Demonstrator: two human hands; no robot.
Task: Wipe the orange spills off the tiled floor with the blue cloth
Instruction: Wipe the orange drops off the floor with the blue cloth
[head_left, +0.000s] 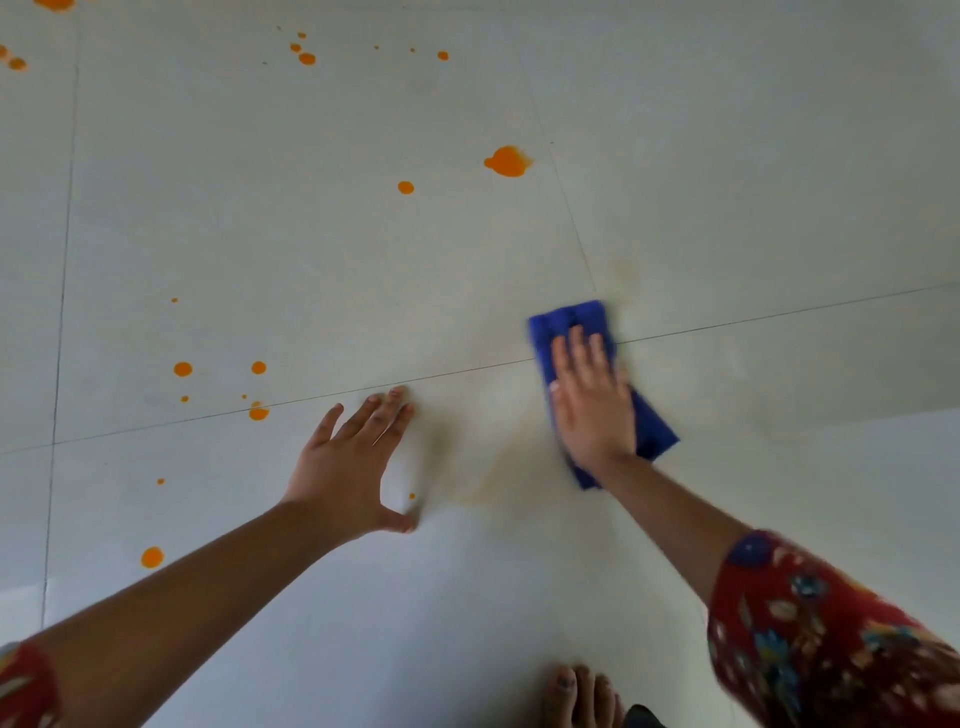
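A folded blue cloth lies flat on the pale tiled floor, right of centre. My right hand presses down on it with fingers spread; the cloth sticks out beyond the fingertips and beside the wrist. My left hand rests open on the floor to its left, fingers apart, holding nothing. A faint yellowish smear marks the tile between the hands. Orange spills dot the floor: a large blot ahead, a smaller drop, and several drops at the left.
More orange drops sit far ahead and at the top left corner. One drop lies near my left forearm. Dark grout lines cross the floor. My bare toes show at the bottom edge.
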